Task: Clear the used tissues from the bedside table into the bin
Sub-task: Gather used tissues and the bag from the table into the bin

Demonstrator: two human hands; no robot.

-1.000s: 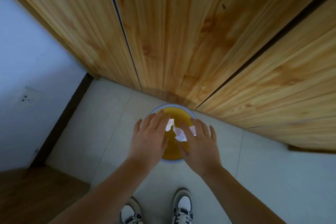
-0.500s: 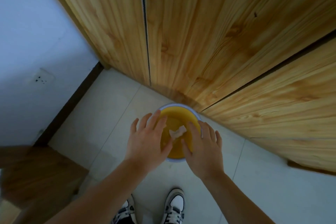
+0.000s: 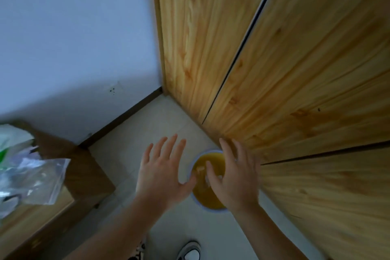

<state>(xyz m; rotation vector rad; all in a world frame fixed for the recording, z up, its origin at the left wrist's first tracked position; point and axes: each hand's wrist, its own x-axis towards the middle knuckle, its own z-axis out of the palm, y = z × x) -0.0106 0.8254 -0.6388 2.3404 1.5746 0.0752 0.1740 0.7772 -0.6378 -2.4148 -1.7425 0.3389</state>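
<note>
A round bin (image 3: 209,201) with a yellow liner and a pale rim stands on the tiled floor beside the wooden wardrobe. White tissue scraps (image 3: 200,168) lie inside it, partly hidden by my fingers. My left hand (image 3: 163,172) hovers over the floor just left of the bin, fingers spread and holding nothing. Over the bin's right half my right hand (image 3: 234,177) is held flat with straight fingers, also holding nothing. The bedside table (image 3: 80,175) is at the lower left.
On the bedside table lie a clear plastic bag (image 3: 35,179) and a white-and-green package (image 3: 10,143). The wooden wardrobe (image 3: 295,91) fills the right side. A white wall (image 3: 73,48) with a dark skirting board meets the floor behind. One shoe (image 3: 191,252) shows at the bottom.
The view has swung left, bringing the bedside table and its bags into sight. Both hands have spread apart and lifted off the bin; the tissue has dropped deeper into it.
</note>
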